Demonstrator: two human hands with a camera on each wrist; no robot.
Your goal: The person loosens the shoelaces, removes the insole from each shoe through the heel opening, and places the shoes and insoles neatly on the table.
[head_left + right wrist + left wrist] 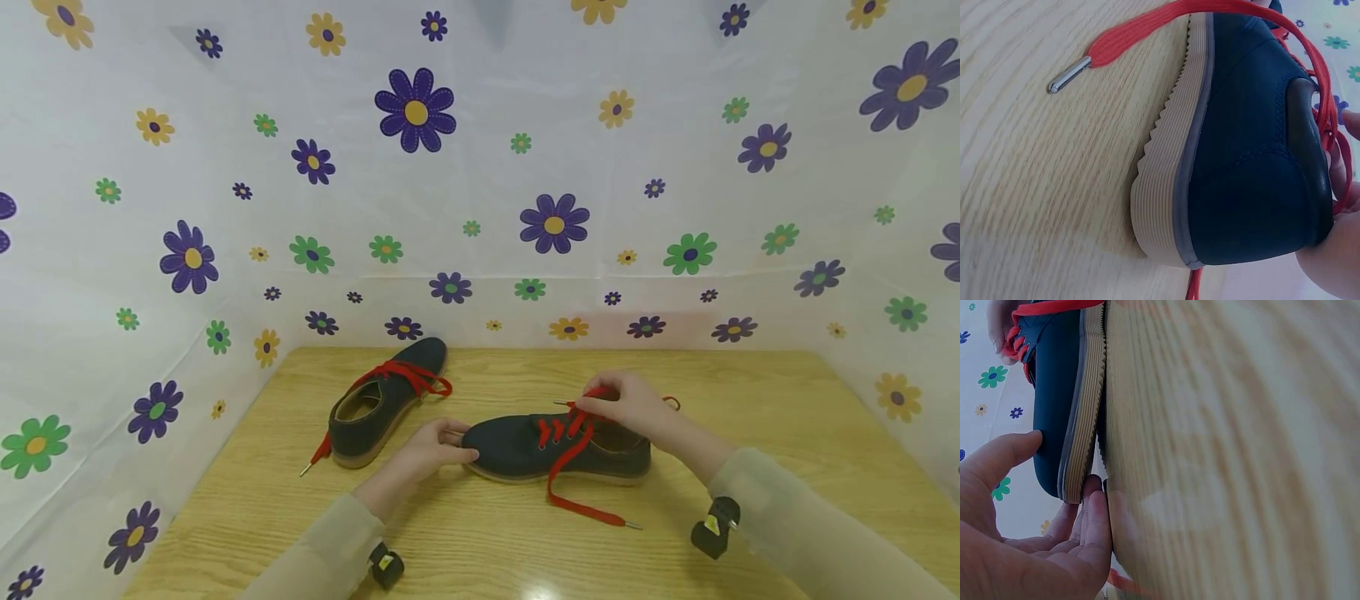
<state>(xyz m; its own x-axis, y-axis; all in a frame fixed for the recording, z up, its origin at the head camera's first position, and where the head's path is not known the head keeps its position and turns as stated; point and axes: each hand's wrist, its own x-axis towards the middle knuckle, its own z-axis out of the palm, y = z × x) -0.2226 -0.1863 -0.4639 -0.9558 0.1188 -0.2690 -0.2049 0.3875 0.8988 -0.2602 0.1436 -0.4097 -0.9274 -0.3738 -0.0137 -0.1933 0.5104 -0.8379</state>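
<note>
A dark navy shoe [504, 446] with red laces lies on the wooden table, toe pointing left. My left hand [435, 444] holds its toe: the thumb rests on the upper, and in the left wrist view the fingers [1094, 525] reach under the front of the sole [1085, 406]. Over the shoe's opening, my right hand [626, 406] pinches the red shoelace [576, 417] near the top eyelets; its fingertips are partly hidden. One loose lace end [1141, 31] with a metal tip hangs over the near side onto the table.
A second navy shoe [382, 408] with red laces stands behind and left, its toe pointing away. One lace end [321, 452] trails on the wooden table [480, 550]. A flower-patterned white sheet [465, 183] rises behind and along both sides.
</note>
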